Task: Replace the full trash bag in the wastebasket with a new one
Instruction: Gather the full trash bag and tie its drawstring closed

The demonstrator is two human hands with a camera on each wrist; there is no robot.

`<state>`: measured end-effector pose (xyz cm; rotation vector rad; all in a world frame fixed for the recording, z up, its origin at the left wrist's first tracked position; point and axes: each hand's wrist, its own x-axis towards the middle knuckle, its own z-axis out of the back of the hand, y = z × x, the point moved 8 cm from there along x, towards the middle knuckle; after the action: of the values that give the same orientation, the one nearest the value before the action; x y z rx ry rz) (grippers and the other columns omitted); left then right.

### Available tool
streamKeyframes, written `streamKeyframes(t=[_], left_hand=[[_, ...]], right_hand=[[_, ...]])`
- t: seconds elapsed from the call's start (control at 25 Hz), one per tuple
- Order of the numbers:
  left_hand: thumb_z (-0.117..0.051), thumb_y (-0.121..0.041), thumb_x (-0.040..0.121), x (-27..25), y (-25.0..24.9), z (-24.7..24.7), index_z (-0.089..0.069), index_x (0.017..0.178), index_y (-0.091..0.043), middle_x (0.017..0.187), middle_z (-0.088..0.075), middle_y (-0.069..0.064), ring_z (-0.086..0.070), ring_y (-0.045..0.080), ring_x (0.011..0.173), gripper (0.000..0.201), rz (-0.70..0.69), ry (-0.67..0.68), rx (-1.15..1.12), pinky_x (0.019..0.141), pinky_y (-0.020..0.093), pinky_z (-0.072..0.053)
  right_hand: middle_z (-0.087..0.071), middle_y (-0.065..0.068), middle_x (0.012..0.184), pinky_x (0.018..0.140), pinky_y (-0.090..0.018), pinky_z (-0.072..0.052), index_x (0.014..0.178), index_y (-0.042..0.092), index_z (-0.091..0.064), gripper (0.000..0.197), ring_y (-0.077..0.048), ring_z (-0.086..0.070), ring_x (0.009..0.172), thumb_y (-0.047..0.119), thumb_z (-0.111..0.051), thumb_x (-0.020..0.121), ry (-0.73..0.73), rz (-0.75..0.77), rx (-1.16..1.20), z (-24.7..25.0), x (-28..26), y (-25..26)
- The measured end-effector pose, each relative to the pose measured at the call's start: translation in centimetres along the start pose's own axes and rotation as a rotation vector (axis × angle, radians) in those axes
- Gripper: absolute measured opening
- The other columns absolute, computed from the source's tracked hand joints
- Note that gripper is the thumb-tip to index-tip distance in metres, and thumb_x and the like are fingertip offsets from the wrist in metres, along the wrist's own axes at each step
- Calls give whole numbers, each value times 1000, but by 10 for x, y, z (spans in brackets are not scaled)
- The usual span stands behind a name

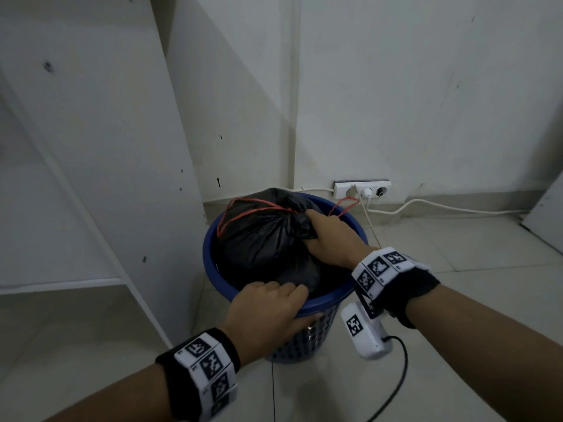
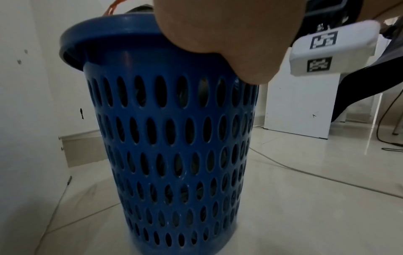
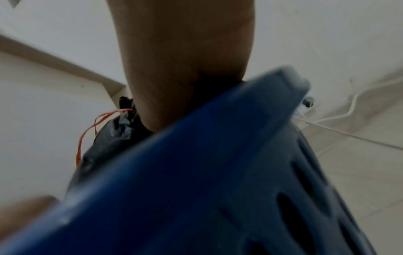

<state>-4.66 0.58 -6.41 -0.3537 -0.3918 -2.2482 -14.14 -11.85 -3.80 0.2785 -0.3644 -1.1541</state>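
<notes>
Inside the blue wastebasket (image 1: 316, 304), black trash bag (image 1: 259, 236) gathered in right-hand fingers (image 1: 313, 215); left-hand fingers (image 1: 289, 290) clamped over rim.

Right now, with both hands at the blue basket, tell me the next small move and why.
Probably lift the black trash bag straight up with the right hand. That hand already grips the gathered plastic near the red drawstring, and the bag still sits inside the wastebasket. The left hand holds the near rim, so it can likely keep the basket down as the bag rises.
</notes>
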Motion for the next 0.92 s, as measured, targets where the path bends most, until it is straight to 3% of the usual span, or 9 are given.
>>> streamKeyframes(t=[0.08, 0.16, 0.32, 0.44, 0.52, 0.64, 0.8, 0.92], left_hand=[[-56, -57, 86, 1, 1, -2, -47, 66, -21, 51, -49, -5, -44, 15, 38, 42, 13, 12, 6, 37, 22, -29], [-65, -56, 79, 3, 4, -5, -47, 63, -20, 48, -49, -5, -44, 15, 35, 43, 24, 31, 10, 37, 20, -27], [-62, -57, 77, 6, 7, -7, -49, 59, -20, 44, -49, -5, -44, 14, 31, 43, 38, 61, 20, 39, 18, -21], [-76, -56, 68, 6, 10, -9, -49, 57, -19, 43, -49, -5, -44, 15, 31, 47, 34, 74, 30, 40, 18, -19], [-69, -57, 70, 6, 11, -11, -49, 56, -19, 43, -49, -4, -45, 15, 31, 45, 19, 52, 22, 39, 18, -21], [-56, -58, 73, 7, 11, -12, -50, 54, -18, 42, -50, -3, -46, 16, 32, 44, 2, 12, 15, 38, 17, -26], [-41, -62, 80, 4, 16, -12, -55, 57, -17, 45, -54, -1, -50, 18, 35, 53, 60, 25, -65, 39, 20, -31], [-26, -70, 91, 4, 14, -7, -58, 63, -17, 51, -59, 0, -53, 21, 40, 67, 78, 151, -178, 43, 24, -36]], right_hand=[[-69, -12, 98, 74, -41, -53, 105, 11, -55, 18, -34, -66, 89, 22, -55, 91, -53, 11, 135, 6, 2, 4], [-68, -8, 89, 66, -33, -45, 92, 10, -56, 6, -32, -66, 87, 12, -55, 87, -107, 17, 215, 16, 4, 9], [-64, -6, 81, 62, -26, -32, 81, 15, -56, 11, -21, -59, 81, 4, -55, 84, -228, -16, 277, 43, 4, 23], [-56, 6, 65, 60, -28, -35, 68, 20, -49, 21, -17, -55, 70, 9, -58, 84, -412, -52, 385, 74, 7, 29], [-50, 12, 59, 56, -27, -38, 63, 23, -44, 29, -8, -50, 61, 13, -59, 86, -529, -46, 463, 96, 9, 33], [-44, 15, 54, 49, -13, -30, 61, 29, -37, 39, 5, -42, 49, 12, -59, 88, -610, 50, 519, 115, 10, 49], [-38, 15, 52, 48, -14, -28, 61, 30, -30, 44, 6, -40, 47, 9, -59, 86, -619, 101, 557, 110, 15, 54], [-41, 15, 52, 48, -12, -29, 61, 29, -34, 42, 6, -41, 48, 8, -60, 86, -513, 22, 588, 110, 20, 52]])
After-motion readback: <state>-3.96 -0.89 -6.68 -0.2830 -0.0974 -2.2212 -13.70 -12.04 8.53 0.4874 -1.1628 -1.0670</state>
